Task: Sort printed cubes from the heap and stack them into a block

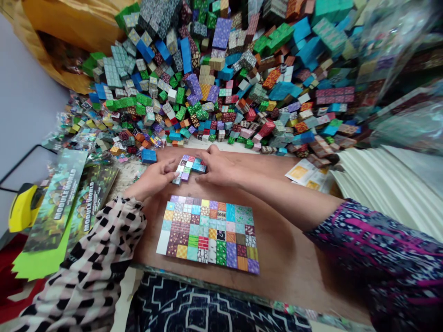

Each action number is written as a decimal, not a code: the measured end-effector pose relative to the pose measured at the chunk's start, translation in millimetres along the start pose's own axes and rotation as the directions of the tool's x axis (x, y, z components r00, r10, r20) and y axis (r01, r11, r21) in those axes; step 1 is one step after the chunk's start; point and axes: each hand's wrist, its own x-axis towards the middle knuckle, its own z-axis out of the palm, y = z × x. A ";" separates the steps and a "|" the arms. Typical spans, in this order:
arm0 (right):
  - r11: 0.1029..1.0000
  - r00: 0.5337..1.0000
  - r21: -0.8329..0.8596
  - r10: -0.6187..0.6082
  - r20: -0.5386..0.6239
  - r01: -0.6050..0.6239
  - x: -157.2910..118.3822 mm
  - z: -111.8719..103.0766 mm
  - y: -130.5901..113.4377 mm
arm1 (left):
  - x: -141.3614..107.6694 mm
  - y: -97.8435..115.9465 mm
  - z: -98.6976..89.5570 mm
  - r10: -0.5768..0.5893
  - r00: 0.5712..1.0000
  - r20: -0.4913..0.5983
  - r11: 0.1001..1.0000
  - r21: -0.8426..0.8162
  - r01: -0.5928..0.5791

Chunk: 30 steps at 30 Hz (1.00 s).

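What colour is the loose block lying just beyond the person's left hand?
The loose block is blue, best seen in the head view.

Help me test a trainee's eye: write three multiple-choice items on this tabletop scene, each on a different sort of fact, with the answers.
1. Where is the small cluster of blocks relative to the printed grid card?
A. On top of it
B. Beyond it, on the wooden table
C. Under it

2. What colour is the sleeve on the arm coming from the right?
A. Yellow
B. Plain white
C. Purple patterned

3. What state is the grid card in?
A. Flat on the table
B. Folded in half
C. Held up in the air

Answers:
1. B, the cluster sits past the card's far edge, between the hand in the checked sleeve and the hand in the purple sleeve.
2. C, it shows magenta streaks on dark fabric.
3. A, it lies flat, and no hand touches it.
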 end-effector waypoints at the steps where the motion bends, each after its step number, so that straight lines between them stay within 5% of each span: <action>1: 0.999 1.000 -0.043 -0.008 0.004 0.009 -1.8 -4.4 -2.9 | -1.5 -0.4 -1.8 -0.029 0.999 -0.046 1.000 0.010 0.030; 5: 0.991 0.999 -0.133 -0.017 0.041 0.022 -5.9 -17.4 -10.3 | -8.7 2.4 -2.8 -0.074 0.996 -0.059 0.995 -0.066 0.070; 12: 0.999 1.000 -0.032 0.019 0.010 -0.018 -11.7 -13.9 -12.1 | -11.5 5.1 7.4 -0.020 1.000 0.021 0.988 -0.155 0.023; 16: 0.999 1.000 -0.039 -0.019 -0.022 0.019 -13.6 -10.8 -14.3 | -12.4 7.6 -3.8 -0.012 0.988 -0.155 0.980 0.193 0.042; 20: 0.998 0.997 -0.047 -0.040 -0.069 0.037 -8.8 -8.8 -8.6 | -13.3 13.5 -30.7 0.156 0.896 -0.417 0.718 0.671 0.187; 22: 0.998 0.994 -0.034 -0.060 -0.089 0.058 -5.5 -7.5 -7.0 | -11.3 13.5 -42.4 0.171 0.875 -0.452 0.619 0.740 0.261; 26: 0.995 0.991 -0.004 -0.102 -0.088 0.102 -2.3 -7.0 -12.8 | -2.4 7.9 -50.6 0.149 0.851 -0.503 0.594 0.734 0.330; 30: 0.997 0.995 0.005 -0.081 -0.054 0.081 -3.1 -9.4 -20.6 | 7.4 7.8 -45.7 0.108 0.887 -0.448 0.549 0.771 0.323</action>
